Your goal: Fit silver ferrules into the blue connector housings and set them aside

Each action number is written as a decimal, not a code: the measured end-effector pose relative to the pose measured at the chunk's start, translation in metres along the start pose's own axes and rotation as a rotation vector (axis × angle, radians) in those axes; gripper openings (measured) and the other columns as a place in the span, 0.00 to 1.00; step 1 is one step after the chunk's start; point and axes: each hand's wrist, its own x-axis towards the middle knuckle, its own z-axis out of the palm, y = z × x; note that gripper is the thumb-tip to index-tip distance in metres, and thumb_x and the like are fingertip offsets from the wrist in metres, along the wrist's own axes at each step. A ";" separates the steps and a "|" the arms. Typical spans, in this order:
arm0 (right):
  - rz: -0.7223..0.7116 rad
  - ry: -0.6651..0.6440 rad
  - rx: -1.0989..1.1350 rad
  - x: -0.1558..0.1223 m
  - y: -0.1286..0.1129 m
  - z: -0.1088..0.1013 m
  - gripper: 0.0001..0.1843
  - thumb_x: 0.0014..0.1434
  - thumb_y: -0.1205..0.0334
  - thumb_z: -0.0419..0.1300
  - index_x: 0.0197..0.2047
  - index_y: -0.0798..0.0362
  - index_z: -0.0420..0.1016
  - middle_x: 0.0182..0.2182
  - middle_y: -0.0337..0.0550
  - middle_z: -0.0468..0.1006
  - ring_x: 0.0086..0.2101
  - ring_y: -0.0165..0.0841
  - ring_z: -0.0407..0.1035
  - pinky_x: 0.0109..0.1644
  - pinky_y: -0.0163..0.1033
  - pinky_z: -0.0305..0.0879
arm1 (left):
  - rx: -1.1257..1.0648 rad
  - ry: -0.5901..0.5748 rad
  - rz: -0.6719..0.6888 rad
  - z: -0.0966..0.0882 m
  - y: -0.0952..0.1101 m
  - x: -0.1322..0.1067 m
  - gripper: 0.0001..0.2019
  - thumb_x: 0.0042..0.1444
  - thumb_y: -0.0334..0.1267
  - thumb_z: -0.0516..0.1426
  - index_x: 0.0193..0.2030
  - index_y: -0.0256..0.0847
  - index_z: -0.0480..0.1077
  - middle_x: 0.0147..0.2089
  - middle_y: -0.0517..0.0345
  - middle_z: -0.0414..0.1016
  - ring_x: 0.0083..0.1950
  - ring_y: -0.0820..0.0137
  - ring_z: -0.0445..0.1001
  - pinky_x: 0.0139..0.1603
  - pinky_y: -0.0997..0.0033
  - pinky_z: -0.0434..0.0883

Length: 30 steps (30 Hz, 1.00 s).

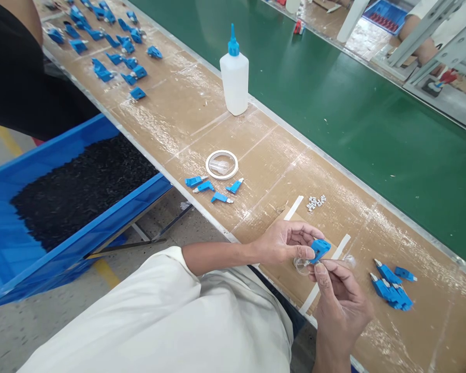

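A small blue plastic part (320,249) is pinched between the thumb and fingers of my left hand (291,242), above a taped cardboard sheet at the bench edge. My right hand (339,295) has its thumb and forefinger pressed together at the lower end of that part; whatever sits between those fingertips is hidden. Behind the fingers shows a round clear dish (301,266), partly covered. A cluster of similar blue parts with pale tips (392,292) lies to the right of my right hand. Tiny white pieces (316,203) form a small pile beyond my left hand.
A white bottle with a blue nozzle (235,83) stands by the green belt (334,109). A white tape roll (207,165) lies near several blue parts (219,197). More blue parts (101,70) cover the far bench. A blue bin (81,224) holds black pieces. Other people are nearby.
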 end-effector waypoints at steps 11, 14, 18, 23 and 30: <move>-0.038 0.023 -0.090 -0.004 0.006 0.002 0.07 0.58 0.59 0.69 0.35 0.53 0.80 0.30 0.41 0.79 0.30 0.32 0.75 0.36 0.37 0.73 | 0.235 0.018 0.125 0.000 -0.003 -0.005 0.27 0.56 0.52 0.65 0.55 0.34 0.76 0.46 0.44 0.80 0.46 0.65 0.79 0.53 0.66 0.74; -0.036 0.043 -0.131 -0.005 0.006 0.002 0.08 0.58 0.58 0.69 0.35 0.54 0.80 0.31 0.43 0.79 0.30 0.33 0.75 0.35 0.38 0.74 | 0.276 0.039 0.172 0.001 -0.003 -0.007 0.24 0.57 0.50 0.64 0.55 0.36 0.76 0.45 0.45 0.81 0.45 0.66 0.79 0.52 0.67 0.74; -0.015 0.007 -0.087 -0.004 0.002 0.000 0.07 0.58 0.60 0.69 0.36 0.53 0.80 0.31 0.42 0.79 0.31 0.33 0.75 0.36 0.38 0.74 | 0.243 0.046 0.165 0.002 -0.005 -0.008 0.25 0.56 0.51 0.65 0.54 0.37 0.76 0.45 0.46 0.81 0.46 0.66 0.79 0.52 0.67 0.74; -0.050 0.008 -0.099 -0.003 -0.001 0.000 0.04 0.57 0.62 0.70 0.36 0.53 0.81 0.31 0.42 0.79 0.31 0.32 0.75 0.36 0.37 0.74 | 0.148 0.055 0.082 0.003 -0.007 -0.007 0.27 0.54 0.52 0.66 0.55 0.36 0.76 0.47 0.44 0.81 0.47 0.65 0.79 0.53 0.66 0.74; 0.038 -0.009 0.052 0.008 -0.011 0.000 0.07 0.52 0.61 0.74 0.31 0.52 0.82 0.27 0.40 0.79 0.29 0.32 0.74 0.34 0.38 0.73 | 0.173 0.055 0.100 0.005 0.005 -0.008 0.29 0.51 0.55 0.68 0.54 0.36 0.77 0.46 0.45 0.81 0.47 0.64 0.80 0.53 0.66 0.74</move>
